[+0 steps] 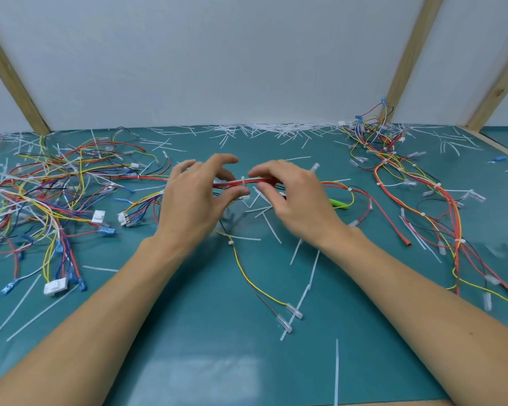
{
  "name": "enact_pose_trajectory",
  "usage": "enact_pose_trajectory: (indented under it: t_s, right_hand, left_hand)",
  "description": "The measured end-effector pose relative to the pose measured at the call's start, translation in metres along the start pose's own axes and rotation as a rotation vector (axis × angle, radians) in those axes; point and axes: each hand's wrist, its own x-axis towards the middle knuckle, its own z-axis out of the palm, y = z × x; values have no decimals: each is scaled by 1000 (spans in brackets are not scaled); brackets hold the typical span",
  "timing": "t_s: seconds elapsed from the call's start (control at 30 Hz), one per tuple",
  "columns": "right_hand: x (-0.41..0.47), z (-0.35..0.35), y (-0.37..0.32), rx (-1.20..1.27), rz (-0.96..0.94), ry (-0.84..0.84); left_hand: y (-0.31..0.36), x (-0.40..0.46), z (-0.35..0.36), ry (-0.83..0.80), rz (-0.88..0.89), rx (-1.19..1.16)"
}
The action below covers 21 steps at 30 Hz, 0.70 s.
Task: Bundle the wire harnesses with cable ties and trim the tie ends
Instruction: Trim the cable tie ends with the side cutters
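Pinching 1 red wire bundle (247, 182): 2 hands, left hand (197, 197), right hand (294, 197).

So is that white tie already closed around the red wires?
Closed: the white tie loops the red wire bundle, between both hands' fingers.

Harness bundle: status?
Left hand and right hand both pinch the red bundle. Tie on, tail untrimmed. Cut ends litter the mat beneath.

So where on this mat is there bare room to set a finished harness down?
Barest: the near mat between the forearms, with only stray tie offcuts. A thinner patch lies beyond the hands, before the offcut heap. Crowded: the loose harness pile at left and bundled harnesses at right.
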Motion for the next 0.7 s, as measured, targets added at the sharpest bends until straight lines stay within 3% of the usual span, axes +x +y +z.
enact_pose_trajectory:
  t_s: [0.17, 0.23, 0.4, 0.57, 0.7]
  right_hand:
    - [1, -1, 6, 14, 77, 187]
    - [3, -4, 8, 31, 111, 269]
    - [3, -7, 9, 77, 181, 328]
    - [4, -8, 8, 53, 243, 321]
    - [4, -13, 4, 11, 233, 311]
  left_hand:
    - [-2, 3, -7, 116, -125, 40]
    - [-5, 4, -10, 157, -251, -74]
    - [-10, 5, -8, 38, -456, -341]
    - [-15, 2, -3, -99, -421, -356]
    - [-14, 0, 1, -87, -358, -334]
